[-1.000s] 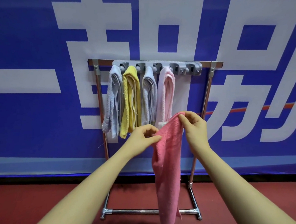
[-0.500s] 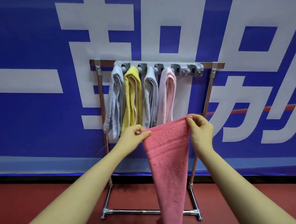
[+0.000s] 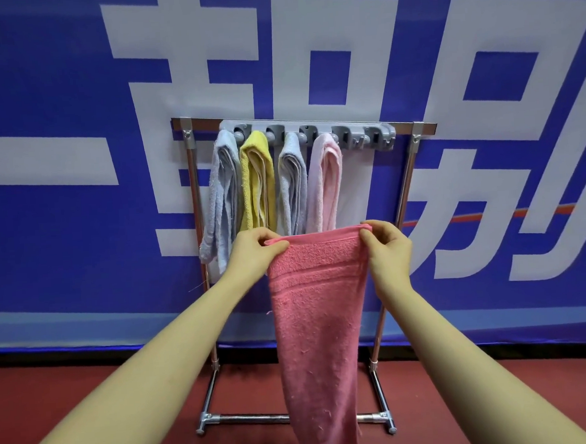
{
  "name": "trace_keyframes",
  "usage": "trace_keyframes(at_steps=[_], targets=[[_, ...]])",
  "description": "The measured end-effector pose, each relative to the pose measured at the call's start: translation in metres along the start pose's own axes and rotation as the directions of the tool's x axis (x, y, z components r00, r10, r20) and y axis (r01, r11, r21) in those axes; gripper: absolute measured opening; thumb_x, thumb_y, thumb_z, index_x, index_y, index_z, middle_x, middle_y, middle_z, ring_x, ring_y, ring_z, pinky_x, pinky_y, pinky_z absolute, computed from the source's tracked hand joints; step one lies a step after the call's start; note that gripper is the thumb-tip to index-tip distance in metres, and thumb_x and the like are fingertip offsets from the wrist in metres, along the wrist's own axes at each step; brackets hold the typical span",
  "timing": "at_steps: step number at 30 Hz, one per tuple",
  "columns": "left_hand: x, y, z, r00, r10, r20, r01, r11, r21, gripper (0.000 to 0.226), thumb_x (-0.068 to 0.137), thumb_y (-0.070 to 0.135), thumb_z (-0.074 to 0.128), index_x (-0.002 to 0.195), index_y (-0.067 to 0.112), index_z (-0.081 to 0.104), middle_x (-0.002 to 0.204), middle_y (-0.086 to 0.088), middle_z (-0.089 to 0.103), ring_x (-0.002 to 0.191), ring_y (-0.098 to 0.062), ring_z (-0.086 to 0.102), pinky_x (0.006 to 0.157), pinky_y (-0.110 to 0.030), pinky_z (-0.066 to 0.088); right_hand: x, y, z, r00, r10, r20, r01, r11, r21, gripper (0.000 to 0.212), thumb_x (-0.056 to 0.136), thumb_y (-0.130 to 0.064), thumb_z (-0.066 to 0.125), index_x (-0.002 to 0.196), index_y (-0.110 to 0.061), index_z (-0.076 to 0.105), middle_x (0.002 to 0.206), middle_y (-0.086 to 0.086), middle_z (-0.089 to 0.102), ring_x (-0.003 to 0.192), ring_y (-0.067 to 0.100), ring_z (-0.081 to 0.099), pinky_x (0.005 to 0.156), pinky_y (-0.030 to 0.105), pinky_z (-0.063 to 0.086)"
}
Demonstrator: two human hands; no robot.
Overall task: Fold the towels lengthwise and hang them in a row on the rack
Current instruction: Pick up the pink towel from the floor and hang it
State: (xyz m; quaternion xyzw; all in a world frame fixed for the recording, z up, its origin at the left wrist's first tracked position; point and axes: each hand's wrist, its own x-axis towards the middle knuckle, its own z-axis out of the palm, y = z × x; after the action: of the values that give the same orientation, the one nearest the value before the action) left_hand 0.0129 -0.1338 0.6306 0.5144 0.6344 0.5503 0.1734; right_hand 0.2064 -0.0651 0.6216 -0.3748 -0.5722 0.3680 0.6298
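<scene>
Now left hand [image 3: 255, 250] and right hand [image 3: 387, 247] pinch top corners of pink towel [image 3: 316, 323], spread apart before rack [image 3: 414, 152]; four towels hang there.

Both bare forearms are reaching forward, the left hand [image 3: 256, 255] and right hand [image 3: 387, 250] pinching the top corners of a pink towel [image 3: 316, 323] at matching height, thumbs facing inward.

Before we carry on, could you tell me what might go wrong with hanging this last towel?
The pink towel is pinched only at its top corners by the left hand and right hand; a slack grip could drop it onto the floor. Its tail may also brush the pale pink towel loose.
</scene>
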Motion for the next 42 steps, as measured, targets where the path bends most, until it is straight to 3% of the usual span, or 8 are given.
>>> trace_keyframes(at_steps=[7,14,19,25,28,31,38,42], targets=[[0.007,0.014,-0.005,0.997,0.045,0.06,-0.045,0.999,-0.006,0.008,0.083,0.008,0.068,0.079,0.014,0.065,0.081,-0.005,0.065,0.079,-0.017,0.062,0.08,-0.042,0.056,0.005,-0.003,-0.009,1.0,0.027,-0.004,-0.027,1.0,-0.007,0.011,0.091,-0.006,0.057,0.095,-0.011,0.066,0.088,-0.003,0.065,0.083,0.004,0.06,0.077,0.016,0.049],[0.005,0.021,-0.006,0.994,0.111,-0.016,-0.111,0.994,-0.021,0.006,0.082,0.008,0.067,0.084,0.014,0.07,0.084,-0.003,0.067,0.088,-0.023,0.064,0.082,-0.041,0.054,0.005,-0.002,-0.008,1.0,0.001,-0.016,-0.004,0.991,-0.132,0.006,0.093,-0.014,0.056,0.098,-0.01,0.059,0.087,-0.005,0.059,0.081,0.007,0.056,0.078,0.025,0.047],[0.004,0.018,-0.014,0.994,0.106,0.006,-0.106,0.994,0.008,0.013,0.079,0.004,0.07,0.08,0.017,0.07,0.083,-0.001,0.067,0.085,-0.013,0.061,0.081,-0.028,0.05,0.0,-0.004,-0.011,1.0,0.008,0.016,-0.007,0.997,-0.079,0.005,0.092,-0.01,0.058,0.096,-0.011,0.061,0.086,-0.005,0.061,0.079,0.004,0.057,0.069,0.013,0.047],[-0.003,0.019,-0.021,0.983,0.141,0.114,-0.147,0.988,0.046,0.015,0.084,0.007,0.066,0.098,0.013,0.064,0.087,0.0,0.063,0.083,-0.011,0.058,0.076,-0.024,0.047,-0.003,-0.002,-0.01,0.999,0.044,-0.009,-0.044,0.998,-0.039,0.006,0.092,-0.01,0.058,0.096,-0.01,0.063,0.087,-0.002,0.063,0.081,0.005,0.058,0.072,0.014,0.047],[-0.007,0.022,-0.026,0.92,0.213,0.328,-0.223,0.975,-0.007,0.035,0.089,0.004,0.058,0.117,0.023,0.05,0.089,-0.006,0.057,0.081,-0.013,0.056,0.076,-0.026,0.05,-0.002,0.001,-0.009,0.997,0.073,-0.027,-0.074,0.996,-0.041,0.007,0.092,-0.011,0.058,0.096,-0.01,0.064,0.087,-0.002,0.063,0.081,0.006,0.058,0.071,0.014,0.046],[-0.009,0.029,-0.031,0.864,0.221,0.452,-0.296,0.95,0.102,0.022,0.089,0.005,0.058,0.105,0.019,0.065,0.095,0.002,0.061,0.086,-0.008,0.058,0.076,-0.018,0.049,-0.001,0.002,-0.009,0.995,0.09,-0.039,-0.092,0.995,-0.049,0.007,0.092,-0.011,0.059,0.097,-0.01,0.065,0.086,-0.004,0.063,0.081,0.006,0.059,0.073,0.016,0.046],[-0.011,0.033,-0.029,0.864,0.1,0.493,-0.126,0.992,0.02,0.017,0.085,0.005,0.065,0.095,0.014,0.073,0.092,0.001,0.071,0.083,-0.004,0.062,0.078,-0.018,0.049,-0.002,0.006,-0.007,0.99,0.131,-0.047,-0.132,0.991,-0.025,0.006,0.091,-0.011,0.06,0.095,-0.01,0.065,0.086,-0.002,0.064,0.083,0.011,0.06,0.079,0.023,0.049],[-0.015,0.037,-0.026,0.826,0.089,0.557,-0.07,0.996,-0.057,0.04,0.083,-0.015,0.045,0.109,0.005,0.068,0.102,-0.008,0.069,0.077,0.0,0.061,0.074,-0.013,0.046,-0.004,0.007,-0.009,0.991,0.133,-0.021,-0.132,0.991,0.015,0.007,0.09,-0.009,0.061,0.095,-0.007,0.066,0.085,-0.002,0.065,0.079,0.007,0.059,0.071,0.014,0.047]])
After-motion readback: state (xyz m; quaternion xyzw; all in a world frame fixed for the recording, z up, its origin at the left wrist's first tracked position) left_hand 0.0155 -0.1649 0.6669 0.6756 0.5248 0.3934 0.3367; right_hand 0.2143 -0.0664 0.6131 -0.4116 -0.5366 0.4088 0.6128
